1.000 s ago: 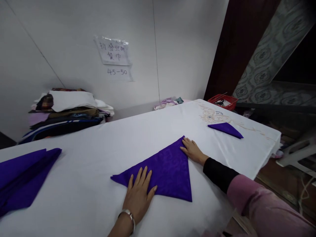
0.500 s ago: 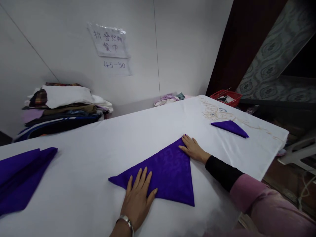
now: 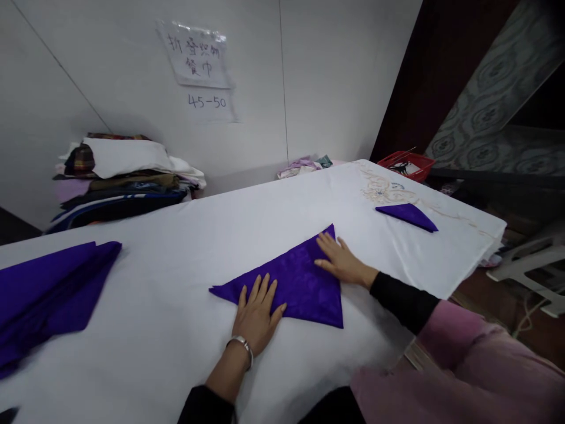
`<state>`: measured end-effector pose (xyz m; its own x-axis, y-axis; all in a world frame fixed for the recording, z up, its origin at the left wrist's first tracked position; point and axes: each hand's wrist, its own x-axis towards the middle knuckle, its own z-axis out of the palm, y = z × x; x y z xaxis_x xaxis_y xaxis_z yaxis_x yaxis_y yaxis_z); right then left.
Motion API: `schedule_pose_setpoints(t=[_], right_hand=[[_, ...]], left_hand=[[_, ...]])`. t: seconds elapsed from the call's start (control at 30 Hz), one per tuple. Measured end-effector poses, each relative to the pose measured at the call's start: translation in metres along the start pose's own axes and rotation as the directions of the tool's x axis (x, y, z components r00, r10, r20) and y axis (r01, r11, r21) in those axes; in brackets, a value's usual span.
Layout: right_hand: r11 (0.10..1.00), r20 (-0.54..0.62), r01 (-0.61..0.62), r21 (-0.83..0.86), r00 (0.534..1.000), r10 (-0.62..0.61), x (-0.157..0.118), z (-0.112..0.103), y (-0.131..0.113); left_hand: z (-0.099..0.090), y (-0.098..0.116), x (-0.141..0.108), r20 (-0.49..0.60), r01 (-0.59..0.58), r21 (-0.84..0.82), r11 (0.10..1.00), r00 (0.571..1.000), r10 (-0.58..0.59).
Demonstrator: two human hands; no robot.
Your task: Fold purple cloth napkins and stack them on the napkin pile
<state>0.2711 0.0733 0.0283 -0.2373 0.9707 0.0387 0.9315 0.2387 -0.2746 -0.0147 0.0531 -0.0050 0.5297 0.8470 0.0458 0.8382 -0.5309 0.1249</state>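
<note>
A purple cloth napkin (image 3: 302, 280), folded into a roughly triangular shape, lies flat on a white tablecloth (image 3: 168, 330). My left hand (image 3: 258, 315) rests on its lower left part, fingers spread and palm down. Near the upper right corner, my right hand (image 3: 339, 259) lies on the napkin with its fingers stretched out. Neither hand grips anything. Another purple cloth (image 3: 53, 294), larger and loosely creased, sits at the left. Farther off on the right is a small folded purple napkin (image 3: 408, 215).
A stack of folded clothes (image 3: 128, 176) stands against the wall at the back left. Some crumpled pale cloth (image 3: 304, 166) lies at the table's back edge. Beyond the far right corner is a red basket (image 3: 408, 165). A white plastic stool (image 3: 529, 265) stands at the right.
My right hand has slid slightly inward from the napkin's upper right corner, leaving its tip uncovered. My left hand still lies on the lower left part. The whole view has shifted a little.
</note>
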Motion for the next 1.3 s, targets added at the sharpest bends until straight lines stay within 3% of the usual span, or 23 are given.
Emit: schedule_pose_setpoints(t=[0.13, 0.23, 0.33, 0.47, 0.63, 0.83, 1.1, 1.3], right_hand=[[0.983, 0.035, 0.184, -0.008, 0.982, -0.183, -0.028, 0.024, -0.034], [0.985, 0.077, 0.172, -0.008, 0.982, -0.171, -0.033, 0.028, -0.037], [0.99, 0.105, 0.139, 0.027, 0.984, -0.141, -0.034, 0.019, -0.038], [0.975, 0.05, 0.222, 0.03, 0.974, -0.223, -0.045, 0.016, -0.05], [0.972, 0.11, 0.231, 0.043, 0.966, -0.235, -0.059, 0.026, -0.064], [0.95, 0.075, 0.309, 0.036, 0.948, -0.311, -0.072, 0.025, -0.073], [0.908, 0.049, 0.418, 0.032, 0.907, -0.419, -0.089, 0.044, -0.072], [0.902, 0.079, 0.431, -0.039, 0.901, -0.427, -0.091, 0.055, -0.066]], left_hand=[[-0.001, 0.0, 0.0, -0.018, -0.004, -0.006, 1.0, 1.0, 0.004], [-0.003, 0.002, 0.0, -0.005, 0.003, -0.008, 1.0, 1.0, -0.003], [-0.005, 0.004, 0.0, 0.013, 0.01, -0.017, 1.0, 1.0, -0.009], [-0.005, 0.006, 0.0, 0.019, 0.018, -0.028, 0.999, 1.0, -0.017], [-0.004, 0.006, 0.0, 0.026, 0.018, -0.032, 0.999, 1.0, -0.017], [-0.006, 0.007, -0.001, 0.04, 0.028, -0.051, 0.998, 0.999, -0.026], [0.0, 0.007, -0.006, 0.02, 0.02, -0.094, 0.995, 1.0, -0.018], [0.001, 0.003, -0.009, 0.007, 0.018, -0.147, 0.989, 1.0, -0.017]])
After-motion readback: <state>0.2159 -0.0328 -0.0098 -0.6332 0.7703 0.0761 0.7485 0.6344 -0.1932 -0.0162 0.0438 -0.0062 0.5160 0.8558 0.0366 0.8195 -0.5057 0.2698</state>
